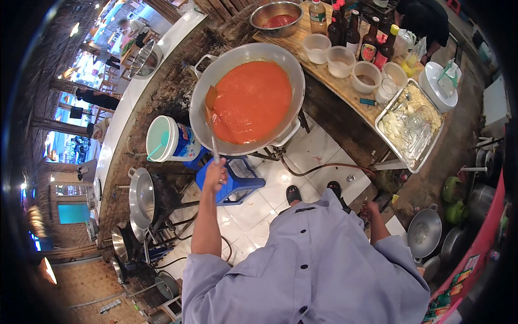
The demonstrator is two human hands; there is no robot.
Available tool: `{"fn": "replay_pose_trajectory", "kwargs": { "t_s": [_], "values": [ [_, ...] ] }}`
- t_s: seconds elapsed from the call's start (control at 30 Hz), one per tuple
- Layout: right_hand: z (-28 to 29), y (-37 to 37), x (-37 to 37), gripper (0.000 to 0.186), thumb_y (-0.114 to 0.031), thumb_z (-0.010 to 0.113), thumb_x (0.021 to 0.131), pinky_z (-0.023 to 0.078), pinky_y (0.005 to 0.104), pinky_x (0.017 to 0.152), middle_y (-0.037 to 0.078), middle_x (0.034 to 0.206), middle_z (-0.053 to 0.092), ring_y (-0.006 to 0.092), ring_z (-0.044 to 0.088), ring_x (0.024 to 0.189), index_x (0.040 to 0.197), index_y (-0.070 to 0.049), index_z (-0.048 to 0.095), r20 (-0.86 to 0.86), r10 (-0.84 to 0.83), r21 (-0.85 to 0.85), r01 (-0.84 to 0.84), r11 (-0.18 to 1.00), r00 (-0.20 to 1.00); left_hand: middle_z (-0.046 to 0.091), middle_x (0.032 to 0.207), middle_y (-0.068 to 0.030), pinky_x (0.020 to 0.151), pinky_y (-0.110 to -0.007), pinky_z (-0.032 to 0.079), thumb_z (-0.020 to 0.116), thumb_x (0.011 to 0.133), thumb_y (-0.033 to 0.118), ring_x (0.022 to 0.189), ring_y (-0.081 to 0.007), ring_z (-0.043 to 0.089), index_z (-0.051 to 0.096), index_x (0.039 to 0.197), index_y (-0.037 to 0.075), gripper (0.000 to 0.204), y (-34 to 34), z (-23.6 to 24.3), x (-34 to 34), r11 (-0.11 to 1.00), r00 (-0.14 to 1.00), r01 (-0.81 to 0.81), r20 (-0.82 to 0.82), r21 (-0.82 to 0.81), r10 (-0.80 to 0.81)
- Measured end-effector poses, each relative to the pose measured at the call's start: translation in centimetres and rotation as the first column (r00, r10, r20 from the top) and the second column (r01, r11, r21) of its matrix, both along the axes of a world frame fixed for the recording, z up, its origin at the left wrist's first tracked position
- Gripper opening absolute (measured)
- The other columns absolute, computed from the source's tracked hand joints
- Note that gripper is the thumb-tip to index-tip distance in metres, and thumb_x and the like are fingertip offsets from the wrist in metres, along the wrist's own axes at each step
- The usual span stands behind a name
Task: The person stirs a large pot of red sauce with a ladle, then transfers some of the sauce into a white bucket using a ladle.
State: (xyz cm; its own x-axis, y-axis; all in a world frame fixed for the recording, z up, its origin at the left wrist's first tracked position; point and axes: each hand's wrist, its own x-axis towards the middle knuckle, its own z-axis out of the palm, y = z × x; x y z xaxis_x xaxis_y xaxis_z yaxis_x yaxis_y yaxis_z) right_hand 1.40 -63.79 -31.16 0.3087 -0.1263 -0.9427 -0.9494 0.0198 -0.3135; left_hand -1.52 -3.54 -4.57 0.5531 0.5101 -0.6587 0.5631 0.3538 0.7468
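Observation:
My left hand (215, 175) is closed round the pale handle of a long spatula (215, 147). Its brown blade rests at the left side of a large metal wok (294, 65), partly in the thick orange-red sauce (253, 100). The sauce fills much of the wok, and a few small bubbles or ripples show near its lower edge. Down at my right side hangs my right hand (370, 210), away from the wok. Its fingers look curled, and whether anything small is in them is too small to make out.
Left of the wok stand a white bucket (162, 137) and a blue plastic stool (237, 181). A wooden table (315, 67) holds bottles (369, 40), tubs (341, 60) and a metal tray (418, 154) of pale chopped food. A hose (324, 168) crosses the tiled floor. Another person (426, 21) bends at the far right.

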Motion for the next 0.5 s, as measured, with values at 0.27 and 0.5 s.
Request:
{"fn": "replay_pose_trajectory", "kwargs": {
  "t_s": [0.27, 0.5],
  "values": [
    [-2.5, -0.9, 2.3, 0.041, -0.025, 0.059, 0.083, 0.049, 0.0491, 0.073, 0.013, 0.093, 0.054, 0.0327, 0.058, 0.082, 0.117, -0.003, 0.052, -0.013, 0.082, 0.028, -0.081, 0.996, 0.997, 0.038, 0.054, 0.0043, 0.031, -0.023, 0.026, 0.055, 0.086, 0.005, 0.037, -0.0073, 0.034, 0.041, 0.089, 0.011, 0.016, -5.5, 2.9, -4.2, 0.953, 0.993, 0.102, 0.088, -0.284, -0.08],
    [-1.1, 0.3, 7.1, 0.031, -0.024, 0.061, 0.082, 0.05, 0.0443, 0.07, 0.008, 0.091, 0.055, 0.0262, 0.058, 0.079, 0.106, -0.007, 0.053, 0.073, 0.147, 0.004, -0.148, 0.989, 0.986, 0.038, 0.055, 0.0034, 0.032, -0.024, 0.027, 0.055, 0.085, 0.004, 0.038, -0.008, 0.036, 0.041, 0.088, 0.013, 0.017, -0.8, 1.4, -1.6, 0.996, 0.998, 0.049, 0.039, 0.074, -0.052]
  ]
}}
